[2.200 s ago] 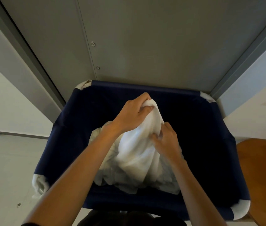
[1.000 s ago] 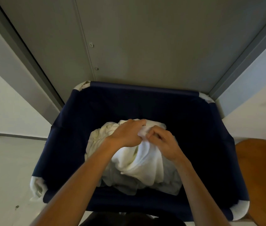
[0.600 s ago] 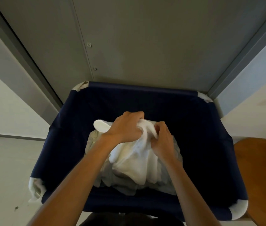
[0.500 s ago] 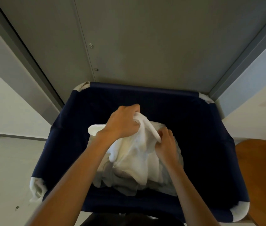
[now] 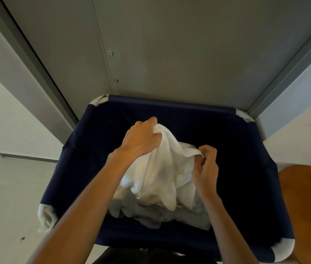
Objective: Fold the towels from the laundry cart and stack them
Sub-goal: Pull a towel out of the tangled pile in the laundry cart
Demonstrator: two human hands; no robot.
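Left grip (image 5: 141, 139) clutched the towel (image 5: 160, 168) at 12 o'clock, right grip (image 5: 206, 164) pinched its edge at 3; sliding apart along that edge would likely find corners.

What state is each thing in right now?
white towel: unfolded, bunched, lifted above the pile
towel pile: crumpled, in the cart
laundry cart: open top, towels inside
left hand: grips the towel's upper edge
right hand: pinches the towel's edge lower down
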